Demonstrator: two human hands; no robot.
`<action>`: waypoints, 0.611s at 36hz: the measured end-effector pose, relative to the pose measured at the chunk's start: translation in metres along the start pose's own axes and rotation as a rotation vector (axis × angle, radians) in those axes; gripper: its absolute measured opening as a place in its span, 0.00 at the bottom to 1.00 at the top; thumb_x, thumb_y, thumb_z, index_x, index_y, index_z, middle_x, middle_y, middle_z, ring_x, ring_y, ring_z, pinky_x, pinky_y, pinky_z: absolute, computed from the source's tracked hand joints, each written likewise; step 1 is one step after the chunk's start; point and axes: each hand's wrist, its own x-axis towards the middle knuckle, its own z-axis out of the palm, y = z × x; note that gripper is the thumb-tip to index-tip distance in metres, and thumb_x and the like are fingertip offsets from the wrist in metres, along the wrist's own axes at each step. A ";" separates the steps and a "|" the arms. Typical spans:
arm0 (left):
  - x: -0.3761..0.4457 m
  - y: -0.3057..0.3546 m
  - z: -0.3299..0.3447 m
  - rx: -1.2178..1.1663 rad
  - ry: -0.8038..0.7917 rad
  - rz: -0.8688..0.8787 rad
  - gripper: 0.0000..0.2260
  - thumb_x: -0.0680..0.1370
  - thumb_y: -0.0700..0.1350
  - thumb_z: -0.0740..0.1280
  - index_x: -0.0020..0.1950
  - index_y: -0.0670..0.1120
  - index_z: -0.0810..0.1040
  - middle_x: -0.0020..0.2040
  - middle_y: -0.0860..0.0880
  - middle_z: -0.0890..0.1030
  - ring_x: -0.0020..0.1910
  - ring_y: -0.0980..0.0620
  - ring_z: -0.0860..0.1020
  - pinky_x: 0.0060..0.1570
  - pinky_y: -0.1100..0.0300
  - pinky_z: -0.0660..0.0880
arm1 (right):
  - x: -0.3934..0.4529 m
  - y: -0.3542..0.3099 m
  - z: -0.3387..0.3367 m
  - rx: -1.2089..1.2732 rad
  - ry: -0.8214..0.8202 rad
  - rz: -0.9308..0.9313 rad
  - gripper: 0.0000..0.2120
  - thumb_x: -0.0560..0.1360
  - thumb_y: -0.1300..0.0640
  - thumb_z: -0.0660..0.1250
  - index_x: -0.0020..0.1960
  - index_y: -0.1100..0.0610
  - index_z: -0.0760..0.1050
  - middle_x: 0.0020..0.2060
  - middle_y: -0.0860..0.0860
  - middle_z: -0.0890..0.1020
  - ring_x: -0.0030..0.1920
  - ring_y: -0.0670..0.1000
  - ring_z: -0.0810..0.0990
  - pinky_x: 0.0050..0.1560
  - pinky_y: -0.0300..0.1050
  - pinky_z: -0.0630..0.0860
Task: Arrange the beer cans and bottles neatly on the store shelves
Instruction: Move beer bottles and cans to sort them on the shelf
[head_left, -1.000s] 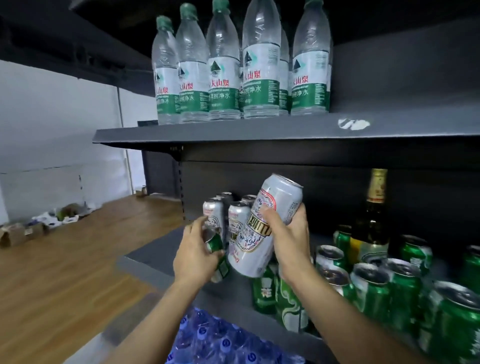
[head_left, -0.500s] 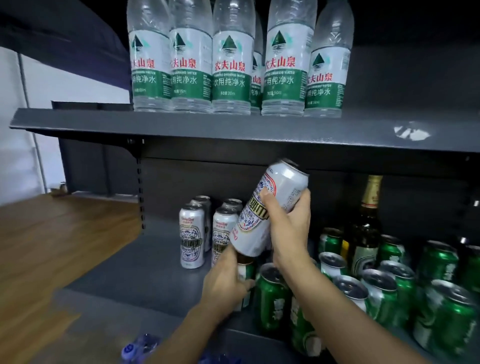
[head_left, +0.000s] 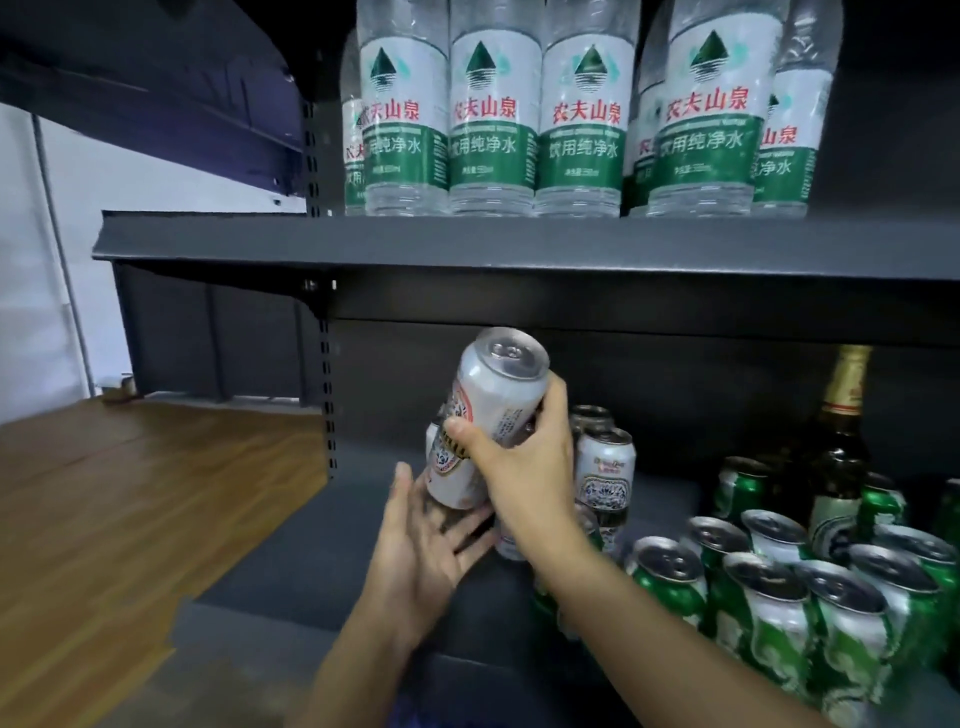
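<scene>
The right hand (head_left: 524, 478) has its fingers wrapped round a white beer can (head_left: 485, 421), held above the lower shelf (head_left: 291, 545), its long axis tilted, top up and right. The left hand (head_left: 421, 551) is spread wide beneath its base. Its label is unreadable. Behind stand more white cans (head_left: 605, 470); green cans (head_left: 779, 597) and a beer bottle (head_left: 839, 457) crowd the right. Above, water bottles (head_left: 493, 104) read 农夫山泉.

Glossy metal cans (head_left: 670, 582), clear plastic water bottles (head_left: 493, 109), matt grey shelf (head_left: 519, 247), wooden floor (head_left: 130, 493)
</scene>
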 end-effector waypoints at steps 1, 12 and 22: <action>0.002 0.001 -0.009 0.068 0.034 0.050 0.26 0.73 0.63 0.61 0.66 0.50 0.73 0.60 0.46 0.81 0.60 0.45 0.79 0.60 0.47 0.72 | -0.006 0.002 0.011 -0.039 0.004 -0.002 0.36 0.58 0.44 0.77 0.62 0.42 0.67 0.55 0.41 0.79 0.58 0.45 0.78 0.59 0.52 0.75; 0.030 0.016 -0.104 1.121 0.020 0.390 0.22 0.71 0.39 0.71 0.61 0.53 0.68 0.55 0.58 0.72 0.54 0.58 0.75 0.52 0.65 0.74 | -0.038 0.055 0.103 -0.374 0.151 0.243 0.44 0.56 0.38 0.77 0.65 0.45 0.61 0.58 0.44 0.74 0.61 0.49 0.73 0.60 0.50 0.73; 0.055 0.019 -0.121 0.663 -0.124 -0.013 0.26 0.62 0.34 0.73 0.58 0.45 0.72 0.51 0.48 0.84 0.47 0.53 0.83 0.38 0.65 0.77 | -0.056 0.103 0.088 -0.353 -0.074 0.271 0.49 0.60 0.40 0.68 0.77 0.45 0.51 0.70 0.43 0.67 0.70 0.40 0.65 0.71 0.43 0.64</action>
